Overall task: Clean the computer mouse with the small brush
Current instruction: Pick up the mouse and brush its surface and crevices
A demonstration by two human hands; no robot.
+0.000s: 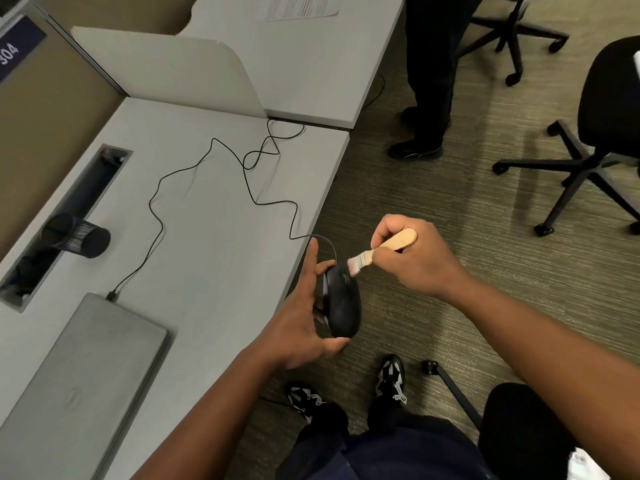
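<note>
Brushing underway: left hand [304, 317] grips the computer mouse [341, 304]; right hand [412, 258] pinches the small brush [377, 251], bristles at its 12 o'clock end; the rest looks unbrushed.

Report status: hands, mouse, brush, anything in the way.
Left hand grips mouse, held off the desk edge. Right hand grips brush, bristles on mouse front. Cable trails slack across desk; nothing in the way.

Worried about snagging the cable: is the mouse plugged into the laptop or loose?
Plugged in. The mouse cable runs across the desk to a plug in the closed laptop's edge.
</note>
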